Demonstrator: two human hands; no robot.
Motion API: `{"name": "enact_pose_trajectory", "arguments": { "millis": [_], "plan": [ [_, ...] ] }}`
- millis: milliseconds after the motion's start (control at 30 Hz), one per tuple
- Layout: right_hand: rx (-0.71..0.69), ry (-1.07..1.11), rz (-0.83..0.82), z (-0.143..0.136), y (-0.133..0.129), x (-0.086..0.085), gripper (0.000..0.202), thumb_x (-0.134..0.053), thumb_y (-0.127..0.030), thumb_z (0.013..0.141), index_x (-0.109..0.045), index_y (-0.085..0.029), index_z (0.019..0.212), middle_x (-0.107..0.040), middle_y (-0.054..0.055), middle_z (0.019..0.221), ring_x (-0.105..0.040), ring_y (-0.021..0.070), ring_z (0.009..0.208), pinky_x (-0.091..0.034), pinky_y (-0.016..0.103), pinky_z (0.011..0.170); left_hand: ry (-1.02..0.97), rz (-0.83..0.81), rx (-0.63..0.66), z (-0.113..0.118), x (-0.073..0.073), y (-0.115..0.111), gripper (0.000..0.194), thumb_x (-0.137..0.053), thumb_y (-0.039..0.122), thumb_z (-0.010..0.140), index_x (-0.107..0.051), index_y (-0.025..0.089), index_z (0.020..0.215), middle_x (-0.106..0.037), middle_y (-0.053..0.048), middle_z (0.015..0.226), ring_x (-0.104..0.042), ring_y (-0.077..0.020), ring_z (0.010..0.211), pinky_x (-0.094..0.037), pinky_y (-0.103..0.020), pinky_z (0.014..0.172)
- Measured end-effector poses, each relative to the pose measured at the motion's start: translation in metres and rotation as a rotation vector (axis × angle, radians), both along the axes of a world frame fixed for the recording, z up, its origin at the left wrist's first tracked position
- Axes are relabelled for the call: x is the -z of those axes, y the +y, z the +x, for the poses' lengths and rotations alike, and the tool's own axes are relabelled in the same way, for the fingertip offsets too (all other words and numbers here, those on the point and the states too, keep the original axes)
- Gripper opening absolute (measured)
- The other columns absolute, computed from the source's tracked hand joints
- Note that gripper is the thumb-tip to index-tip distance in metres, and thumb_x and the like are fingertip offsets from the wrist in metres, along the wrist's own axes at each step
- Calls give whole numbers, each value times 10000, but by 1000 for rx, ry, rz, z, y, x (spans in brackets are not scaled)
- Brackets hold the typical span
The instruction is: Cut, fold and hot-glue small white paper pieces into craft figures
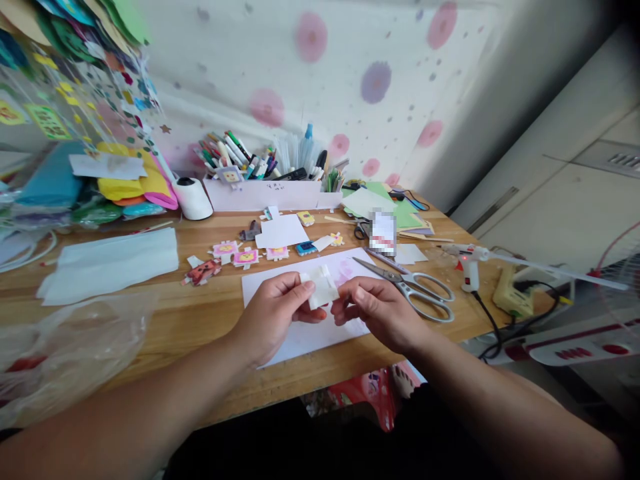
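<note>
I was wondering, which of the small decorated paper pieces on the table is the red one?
The red piece is at the left end of the group, nearer the wearer than the pink pieces; the others show pink, yellow or blue.

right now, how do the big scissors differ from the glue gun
The big scissors are grey metal; the glue gun is mostly white with a red light. The scissors lie flat and have no cord, while the glue gun stands upright with a black cord. Both are on the wooden table.
</note>
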State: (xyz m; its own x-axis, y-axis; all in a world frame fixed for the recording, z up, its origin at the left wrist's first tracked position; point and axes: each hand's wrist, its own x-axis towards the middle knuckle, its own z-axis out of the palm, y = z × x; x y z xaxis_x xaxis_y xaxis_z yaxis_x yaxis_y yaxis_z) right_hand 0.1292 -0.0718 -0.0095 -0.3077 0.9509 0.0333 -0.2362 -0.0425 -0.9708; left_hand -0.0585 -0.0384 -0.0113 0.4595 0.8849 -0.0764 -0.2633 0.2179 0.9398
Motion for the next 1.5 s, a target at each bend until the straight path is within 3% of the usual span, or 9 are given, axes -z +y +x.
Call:
{"name": "enact_pose_trajectory", "arguments": {
  "millis": [133,500,633,833,1000,1133,1233,1367,1500],
  "plan": [
    [73,-34,8,-2,0,1,183,-723,-334,754,-672,-190,856,-702,8,748,-639,109,684,-494,263,693,-32,-64,-1,2,0,0,233,-624,292,827,-548,143,664,-541,36,629,-596,-110,603,-554,-290,631],
    [144,-324,76,-2,5,-7,132,-619,-241,740,-591,-167,635,-577,-28,576,-497,97,563,-383,240,575,16,78,165,-6,-4,5,217,-622,348,799,-611,173,928,-613,-4,795,-575,-125,709,-507,-235,615],
    [126,-462,105,-1,8,-9,99,-620,-205,693,-587,-165,609,-530,-38,548,-437,90,528,-327,230,520,188,137,168,-5,-4,8,186,-635,308,791,-602,142,714,-530,37,611,-504,-73,564,-446,-181,538],
    [-5,-253,-40,0,11,-8,252,-612,-386,778,-631,-146,703,-618,11,625,-553,116,584,-442,265,614,283,195,77,-3,-4,8,232,-608,282,799,-540,150,620,-513,50,559,-478,-70,520,-425,-184,505],
    [71,-371,30,-5,10,-5,270,-609,-386,783,-598,-158,639,-589,-7,570,-516,101,539,-404,241,558,312,240,65,-2,-6,6,237,-613,285,797,-561,151,609,-508,41,566,-480,-78,543,-450,-195,531],
    [125,-519,107,-7,9,-7,245,-606,-330,775,-578,-165,596,-562,-22,532,-463,91,509,-346,232,515,221,91,167,-3,-5,5,236,-628,328,780,-593,148,631,-545,14,586,-514,-101,554,-503,-241,542],
    [108,-447,84,-5,9,-8,274,-623,-370,779,-597,-161,604,-578,-13,547,-492,96,525,-384,237,538,204,2,198,-3,-4,7,257,-656,342,751,-585,145,602,-542,9,572,-521,-111,536,-516,-258,509],
    [79,-132,-35,-1,7,-7,388,-557,-503,820,-639,-140,710,-624,25,645,-578,127,580,-474,284,589,170,-30,117,-2,-4,8,248,-660,333,753,-584,145,611,-539,16,576,-523,-103,529,-505,-241,500],
    [38,-187,-40,-5,-1,-6,298,-675,-436,755,-615,-146,723,-623,14,664,-566,115,595,-456,261,587,142,-57,18,-1,-5,8,226,-657,337,759,-587,153,647,-555,17,608,-530,-108,568,-505,-234,511]
  ]
}}
